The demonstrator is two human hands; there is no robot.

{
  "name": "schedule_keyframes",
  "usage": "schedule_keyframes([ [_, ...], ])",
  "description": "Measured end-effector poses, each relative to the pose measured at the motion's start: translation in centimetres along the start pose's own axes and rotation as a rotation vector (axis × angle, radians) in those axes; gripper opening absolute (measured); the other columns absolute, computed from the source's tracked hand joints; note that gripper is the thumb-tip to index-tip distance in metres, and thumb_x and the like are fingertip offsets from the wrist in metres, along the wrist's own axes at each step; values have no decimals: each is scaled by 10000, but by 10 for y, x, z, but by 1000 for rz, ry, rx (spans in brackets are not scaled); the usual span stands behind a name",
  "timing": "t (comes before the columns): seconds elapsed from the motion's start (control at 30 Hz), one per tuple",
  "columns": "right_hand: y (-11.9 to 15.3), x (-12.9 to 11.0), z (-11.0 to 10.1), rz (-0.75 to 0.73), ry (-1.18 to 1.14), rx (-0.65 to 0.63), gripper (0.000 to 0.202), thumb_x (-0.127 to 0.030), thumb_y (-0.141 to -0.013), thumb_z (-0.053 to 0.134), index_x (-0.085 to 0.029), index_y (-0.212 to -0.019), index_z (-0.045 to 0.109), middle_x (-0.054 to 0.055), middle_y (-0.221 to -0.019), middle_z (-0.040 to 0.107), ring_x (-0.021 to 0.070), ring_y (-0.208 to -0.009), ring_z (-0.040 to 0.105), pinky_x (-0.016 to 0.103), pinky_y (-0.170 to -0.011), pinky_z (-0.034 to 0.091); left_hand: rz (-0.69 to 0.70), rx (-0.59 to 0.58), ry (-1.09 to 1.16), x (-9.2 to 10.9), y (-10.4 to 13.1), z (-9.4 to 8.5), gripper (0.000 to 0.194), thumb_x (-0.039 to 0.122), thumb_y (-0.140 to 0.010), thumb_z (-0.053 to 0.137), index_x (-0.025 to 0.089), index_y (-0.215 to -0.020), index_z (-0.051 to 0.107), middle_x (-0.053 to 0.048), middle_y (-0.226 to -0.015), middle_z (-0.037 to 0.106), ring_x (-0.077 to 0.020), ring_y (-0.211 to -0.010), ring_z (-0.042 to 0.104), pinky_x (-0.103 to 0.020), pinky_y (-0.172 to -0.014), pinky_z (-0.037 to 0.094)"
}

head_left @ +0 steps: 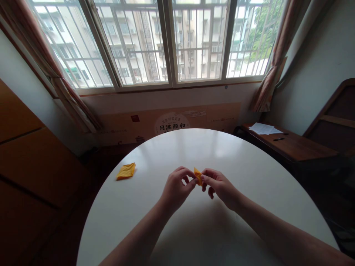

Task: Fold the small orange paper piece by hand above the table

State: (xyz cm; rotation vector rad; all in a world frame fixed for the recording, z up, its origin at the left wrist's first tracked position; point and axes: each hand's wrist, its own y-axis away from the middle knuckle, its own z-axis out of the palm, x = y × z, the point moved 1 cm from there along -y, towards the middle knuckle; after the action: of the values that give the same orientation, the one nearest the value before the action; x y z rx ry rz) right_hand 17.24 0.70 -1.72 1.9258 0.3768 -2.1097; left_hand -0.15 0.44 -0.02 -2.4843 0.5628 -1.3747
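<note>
Between my hands is a small piece of folded yellow paper (198,176), held just above the white table. My left hand (179,184) pinches its left side between thumb and fingers. On the right side, my right hand (217,183) grips it with thumb and index finger, the other fingers curled below. Parts of the paper are hidden behind the fingertips. Another folded yellow paper (126,171), flat and roughly diamond-shaped, lies on the table toward the left edge, apart from both hands.
The round white table (235,159) spreads out under my arms. Beyond its far edge a printed cardboard panel (111,122) stands below the barred window (199,44). A low wooden table (307,147) with white papers (264,128) is at the right; a wooden cabinet (24,159) is at the left.
</note>
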Motion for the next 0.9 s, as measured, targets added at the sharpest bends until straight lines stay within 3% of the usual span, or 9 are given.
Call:
schedule_keyframes([
  [0.47,-5,12,-2,-124,182,11,338,-484,-908,553,-156,-904,632,48,-776,625,211,-762,680,196,-392,457,133,32,-53,1,2,3,163,79,-810,649,207,-794,750,-42,-835,709,-148,-696,638,-238,-614,501],
  [0.7,-2,11,-2,-182,271,19,276,-409,-946,513,-168,-910,642,52,-785,648,211,-767,688,206,-427,457,108,3,-60,5,3,0,139,124,-815,647,215,-813,752,-28,-796,756,-158,-674,644,-250,-618,494],
  [0.9,4,4,-4,-258,419,29,225,-345,-964,513,-191,-867,645,40,-762,657,174,-703,644,231,-513,477,-55,-66,124,0,0,1,128,257,-826,678,190,-867,779,-55,-788,771,-176,-690,658,-241,-586,483],
])
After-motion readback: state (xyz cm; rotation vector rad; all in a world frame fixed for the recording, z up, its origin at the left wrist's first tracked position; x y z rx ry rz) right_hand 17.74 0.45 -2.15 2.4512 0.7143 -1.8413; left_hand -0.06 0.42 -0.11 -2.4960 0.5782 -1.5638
